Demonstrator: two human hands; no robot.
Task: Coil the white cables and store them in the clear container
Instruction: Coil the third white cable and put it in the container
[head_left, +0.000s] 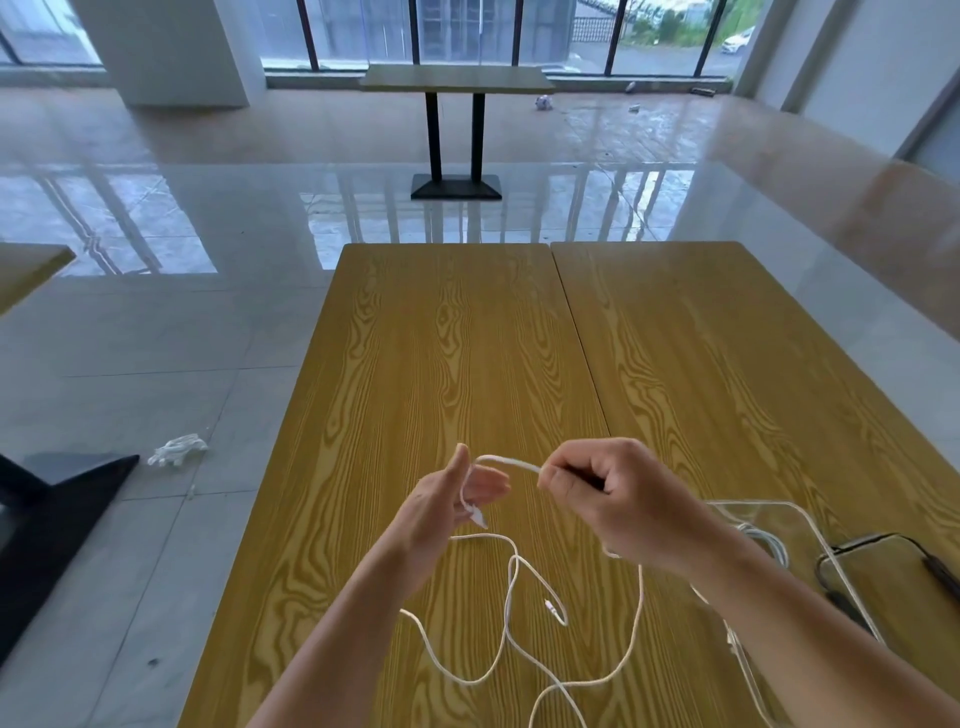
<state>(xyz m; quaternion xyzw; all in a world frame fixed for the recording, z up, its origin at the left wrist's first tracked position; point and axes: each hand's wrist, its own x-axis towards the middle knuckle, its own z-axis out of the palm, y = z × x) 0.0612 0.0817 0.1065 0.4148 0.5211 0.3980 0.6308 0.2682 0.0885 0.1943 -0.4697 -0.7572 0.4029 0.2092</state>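
The white cable (511, 582) ran between your two hands above the wooden table (441, 364), with most of its length lying slack in loose loops on the surface below and in front of you. Your left hand (447, 501) stood with thumb up and fingers nearly straight, the cable draped between thumb and palm and one plug end hanging just under the fingers; it was a former for the coil, not a firm grip. From there a short span ran almost level to the right, into your right hand (602, 493), whose thumb and curled fingers pinched the cable. That span's long axis lay left to right, so in my judgement the next wrap depended on the right hand, the nearer to the slack, carrying cable round the left. Further right, the clear container (810, 525) sat on the table just beyond your right forearm, with one coiled white cable (763, 540) seemingly inside it. Count: one cable in hand, one apparently stored, one container, one dark cable (883, 545) at the right edge.
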